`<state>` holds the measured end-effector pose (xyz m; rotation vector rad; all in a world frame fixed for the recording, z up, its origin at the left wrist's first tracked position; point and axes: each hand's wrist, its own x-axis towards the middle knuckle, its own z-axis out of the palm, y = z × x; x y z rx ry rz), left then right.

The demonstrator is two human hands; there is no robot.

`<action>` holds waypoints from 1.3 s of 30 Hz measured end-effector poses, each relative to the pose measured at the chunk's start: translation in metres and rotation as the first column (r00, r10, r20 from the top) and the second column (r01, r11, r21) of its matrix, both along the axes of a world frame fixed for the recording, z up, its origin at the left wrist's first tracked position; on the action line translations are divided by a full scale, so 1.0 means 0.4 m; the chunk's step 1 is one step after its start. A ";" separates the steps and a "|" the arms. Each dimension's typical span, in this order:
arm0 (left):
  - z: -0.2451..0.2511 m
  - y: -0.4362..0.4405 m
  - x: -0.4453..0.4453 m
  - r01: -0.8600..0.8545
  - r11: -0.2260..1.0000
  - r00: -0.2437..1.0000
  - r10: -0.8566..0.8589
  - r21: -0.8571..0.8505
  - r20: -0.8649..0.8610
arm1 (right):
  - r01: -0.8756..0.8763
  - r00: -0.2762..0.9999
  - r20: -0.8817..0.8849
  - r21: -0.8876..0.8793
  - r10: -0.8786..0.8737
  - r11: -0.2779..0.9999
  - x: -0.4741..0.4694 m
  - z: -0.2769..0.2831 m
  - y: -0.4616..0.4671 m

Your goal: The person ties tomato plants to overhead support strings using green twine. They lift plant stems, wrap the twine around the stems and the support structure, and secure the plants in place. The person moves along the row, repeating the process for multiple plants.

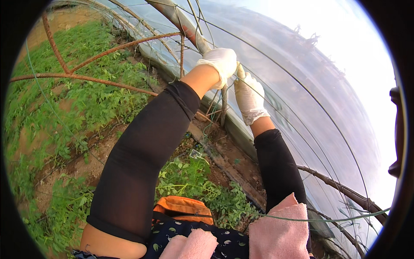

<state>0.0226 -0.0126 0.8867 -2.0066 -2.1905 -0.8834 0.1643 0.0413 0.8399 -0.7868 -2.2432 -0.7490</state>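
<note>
My left hand [220, 63], in a pale thin glove, is closed at the lower end of a rusty metal pipe [190, 29] of the greenhouse frame. What its fingers hold is hidden behind the hand. Close beside it on the right, my right hand [248, 89], gloved the same way, has its index finger raised and the other fingers curled. A thin line runs past its fingers, and whether they grip it cannot be told. Green twine [207, 128] hangs below the hands. Behind them rises the clear plastic film [291, 74] of the wall.
Rusty rebar bars [113, 50] cross at the left above leafy green plants [97, 94]. A green cord [291, 220] stretches across the lower right, near a brown pole [343, 189]. An orange bag [184, 208] and a pink towel [281, 230] are close to my body.
</note>
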 end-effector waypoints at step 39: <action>-0.088 0.013 -0.060 0.045 0.842 0.977 0.076 0.537 -0.201 | -0.222 0.851 -0.326 -0.934 -0.411 0.281 0.346 -0.321 -0.094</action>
